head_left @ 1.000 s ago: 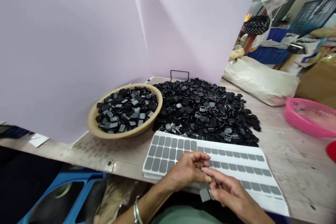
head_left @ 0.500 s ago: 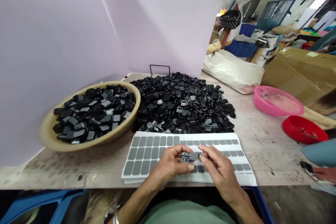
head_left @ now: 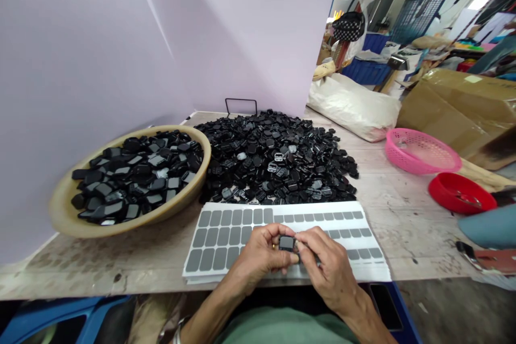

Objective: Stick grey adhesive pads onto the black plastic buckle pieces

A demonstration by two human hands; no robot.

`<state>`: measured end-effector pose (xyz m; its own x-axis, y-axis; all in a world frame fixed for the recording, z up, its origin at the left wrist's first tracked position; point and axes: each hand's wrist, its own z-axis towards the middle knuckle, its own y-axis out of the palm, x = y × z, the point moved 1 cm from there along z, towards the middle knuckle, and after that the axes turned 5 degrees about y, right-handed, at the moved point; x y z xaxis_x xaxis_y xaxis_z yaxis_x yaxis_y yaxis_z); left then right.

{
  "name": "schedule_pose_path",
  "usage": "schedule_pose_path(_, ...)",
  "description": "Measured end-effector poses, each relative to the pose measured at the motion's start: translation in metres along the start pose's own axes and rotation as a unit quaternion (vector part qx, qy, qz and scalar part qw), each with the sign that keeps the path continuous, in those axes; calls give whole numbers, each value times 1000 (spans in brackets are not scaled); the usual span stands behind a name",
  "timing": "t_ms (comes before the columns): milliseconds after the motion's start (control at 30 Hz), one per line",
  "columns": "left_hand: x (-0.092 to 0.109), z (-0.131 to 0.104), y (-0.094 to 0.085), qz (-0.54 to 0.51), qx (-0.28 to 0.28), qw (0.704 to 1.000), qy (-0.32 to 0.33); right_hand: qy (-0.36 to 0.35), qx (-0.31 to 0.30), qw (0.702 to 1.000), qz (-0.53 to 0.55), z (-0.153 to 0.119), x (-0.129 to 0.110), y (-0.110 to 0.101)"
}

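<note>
Between my hands is a small black piece (head_left: 286, 243) with a grey pad lying on its face. My left hand (head_left: 264, 251) grips it from the left between thumb and fingers. My right hand (head_left: 327, 258) is closed at its right edge, fingertips pinched together; whether they hold anything is hidden. Beneath both hands lies a white sheet (head_left: 258, 217) with rows of grey rounded pads. Behind the sheet spreads a heap of black pieces (head_left: 278, 150). A beige basin (head_left: 161, 220) on the left holds many black pieces with grey faces.
At the right stand a pink basket (head_left: 421, 153) and a red bowl (head_left: 459, 193), with a cardboard box (head_left: 459, 113) and a white sack (head_left: 357, 107) behind. A black wire stand (head_left: 241, 100) rises behind the heap. A phone (head_left: 386, 306) lies below the table edge.
My right hand has moved left against the black piece. The grey pad, earlier held beside the piece, now lies over its face. The view has shifted slightly.
</note>
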<state>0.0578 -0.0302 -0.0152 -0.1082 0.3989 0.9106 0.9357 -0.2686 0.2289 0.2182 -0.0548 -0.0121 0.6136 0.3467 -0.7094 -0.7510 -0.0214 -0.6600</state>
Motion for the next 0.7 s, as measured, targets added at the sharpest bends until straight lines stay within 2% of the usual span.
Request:
schedule_pose_path(400, -5, 1, -3, 6, -12, 1000, -1, -34, 6, 999, -27, 1, 0, 2)
schedule_pose_path(567, -10, 0, -5, 7, -52, 998, 44, -44, -1, 998, -47, 1, -4, 6)
schedule_pose_path(633, -9, -2, -7, 45, -45, 995, 75, -46, -12, 997, -67, 1, -3, 8)
schedule_pose_path(700, -3, -5, -14, 111, -13, 987, 116, -33, -20, 995, -96, 2, 2, 7)
